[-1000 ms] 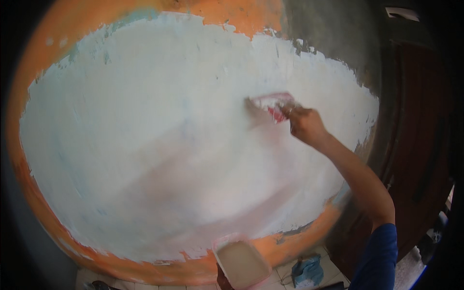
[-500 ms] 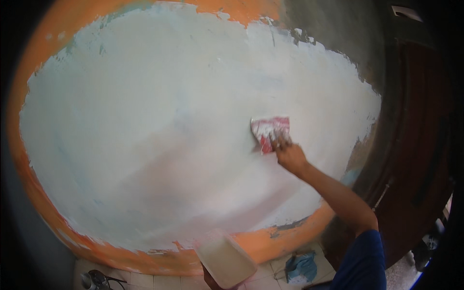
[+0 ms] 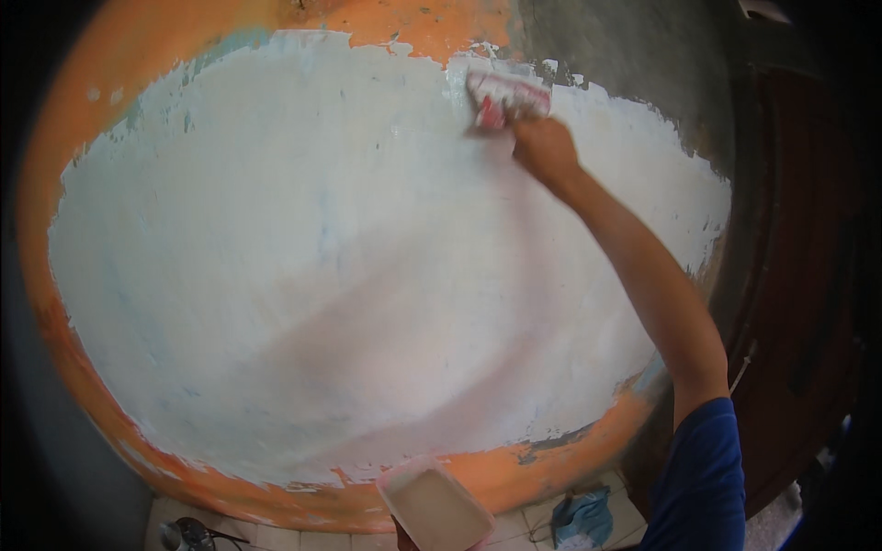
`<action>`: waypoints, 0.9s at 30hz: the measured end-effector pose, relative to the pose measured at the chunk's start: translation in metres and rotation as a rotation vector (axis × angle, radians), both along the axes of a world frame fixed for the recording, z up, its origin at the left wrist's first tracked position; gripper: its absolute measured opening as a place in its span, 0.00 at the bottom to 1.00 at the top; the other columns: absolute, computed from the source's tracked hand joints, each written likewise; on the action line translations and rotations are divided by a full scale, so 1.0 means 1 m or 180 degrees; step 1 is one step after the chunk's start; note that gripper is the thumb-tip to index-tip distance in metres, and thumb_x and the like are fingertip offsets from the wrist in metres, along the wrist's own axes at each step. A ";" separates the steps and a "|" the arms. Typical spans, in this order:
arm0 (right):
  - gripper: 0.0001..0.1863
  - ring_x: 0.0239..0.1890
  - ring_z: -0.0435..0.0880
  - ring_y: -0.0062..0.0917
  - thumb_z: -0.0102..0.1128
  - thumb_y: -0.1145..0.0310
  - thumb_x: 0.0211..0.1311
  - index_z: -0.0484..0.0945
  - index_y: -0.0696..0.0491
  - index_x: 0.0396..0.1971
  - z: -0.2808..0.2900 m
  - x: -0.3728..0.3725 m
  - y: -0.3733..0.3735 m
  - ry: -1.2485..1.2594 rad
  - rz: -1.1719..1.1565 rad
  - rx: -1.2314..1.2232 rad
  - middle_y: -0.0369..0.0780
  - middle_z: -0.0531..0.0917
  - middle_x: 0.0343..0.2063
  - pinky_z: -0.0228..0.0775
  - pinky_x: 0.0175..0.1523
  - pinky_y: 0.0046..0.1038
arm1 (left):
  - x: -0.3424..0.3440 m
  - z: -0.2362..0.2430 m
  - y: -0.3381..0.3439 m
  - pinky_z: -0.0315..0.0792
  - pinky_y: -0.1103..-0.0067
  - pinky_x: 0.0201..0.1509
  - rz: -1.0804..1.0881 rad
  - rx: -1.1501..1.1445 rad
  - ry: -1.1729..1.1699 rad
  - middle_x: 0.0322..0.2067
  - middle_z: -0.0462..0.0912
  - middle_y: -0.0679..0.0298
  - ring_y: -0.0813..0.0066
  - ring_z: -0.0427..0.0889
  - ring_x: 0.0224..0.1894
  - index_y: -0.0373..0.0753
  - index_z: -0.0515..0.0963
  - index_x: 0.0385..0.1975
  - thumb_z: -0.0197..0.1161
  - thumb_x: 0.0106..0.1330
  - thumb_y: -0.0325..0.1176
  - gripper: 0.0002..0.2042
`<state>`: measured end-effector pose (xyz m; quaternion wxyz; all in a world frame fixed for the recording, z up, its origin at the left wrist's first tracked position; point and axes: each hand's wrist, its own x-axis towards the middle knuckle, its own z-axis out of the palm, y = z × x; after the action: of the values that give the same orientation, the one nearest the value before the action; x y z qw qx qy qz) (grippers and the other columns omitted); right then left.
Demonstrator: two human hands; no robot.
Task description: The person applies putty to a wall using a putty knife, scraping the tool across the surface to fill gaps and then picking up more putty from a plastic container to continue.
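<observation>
My right arm reaches up the wall, and my right hand (image 3: 547,151) grips a wide red putty scraper (image 3: 510,92) smeared with white. Its blade lies on or very close to the wall near the upper edge of the white coat (image 3: 303,211). Low in the picture, a shallow pale tray (image 3: 436,505) with a pinkish rim is held up in front of the wall's foot. Only a dark bit of my left hand (image 3: 404,537) shows at the tray's left side, closed on it; most of that hand is hidden.
Orange paint (image 3: 220,500) borders the white coat, with bare grey wall (image 3: 625,46) at the upper right. A dark door (image 3: 790,275) stands on the right. On the tiled floor (image 3: 326,542) lie a blue bag or cloth (image 3: 583,519) and a dark corded object (image 3: 193,533).
My right hand and the scraper have moved up the wall from its middle to near the white coat's top edge. The tray appears slightly lower in the picture.
</observation>
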<state>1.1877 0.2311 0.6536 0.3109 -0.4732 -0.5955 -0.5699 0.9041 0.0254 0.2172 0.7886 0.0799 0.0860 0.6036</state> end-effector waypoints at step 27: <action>0.24 0.45 0.78 0.40 0.50 0.78 0.46 0.69 0.60 0.49 -0.191 0.042 -0.056 -0.0819 0.0289 -0.1052 0.51 0.75 0.46 0.76 0.40 0.36 | 0.003 -0.005 -0.010 0.64 0.49 0.55 -0.0273 0.0022 -0.0428 0.54 0.69 0.56 0.52 0.69 0.55 0.43 0.62 0.59 0.46 0.62 0.58 0.31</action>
<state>1.2294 0.1754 0.4628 0.1758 -0.4137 -0.7364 -0.5057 0.9069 0.0150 0.2117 0.8174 0.0455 0.0272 0.5736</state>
